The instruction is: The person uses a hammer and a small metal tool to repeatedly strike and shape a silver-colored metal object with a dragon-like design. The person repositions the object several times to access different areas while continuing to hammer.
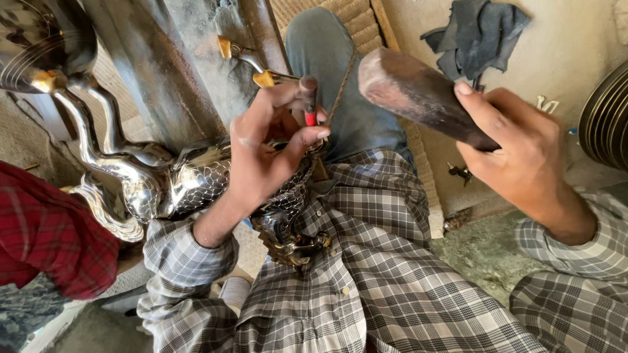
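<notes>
Metalwork in hand, head view.

Item 1: polished metal figure (pixel 196 180), centre left of frame, resting across the person's lap; scale-patterned body, bright curving limbs running to upper left, brass-coloured fittings at its lower end, centre. Judged heavy, rigid and slippery on the smooth parts; the textured body looks the surest place to grip, the thin curved limbs the likeliest to bend.

Item 2: left hand (pixel 268 147), centre, fingers curled and closed around a red-handled punch (pixel 309 98), held upright against the figure. Its tip is hidden behind the fingers, so contact cannot be confirmed.

Item 3: right hand (pixel 517 153), right of frame, clamped around a wooden mallet (pixel 412 91), whose blunt head points toward upper centre, near the punch but apart from it.

Item 4: grey plaid shirt (pixel 379 261), lower centre and right.

Item 5: red plaid cloth (pixel 52 235), left edge, possibly another person's sleeve.

Item 6: dark rag (pixel 477 33), upper right, against a pale wall.
</notes>
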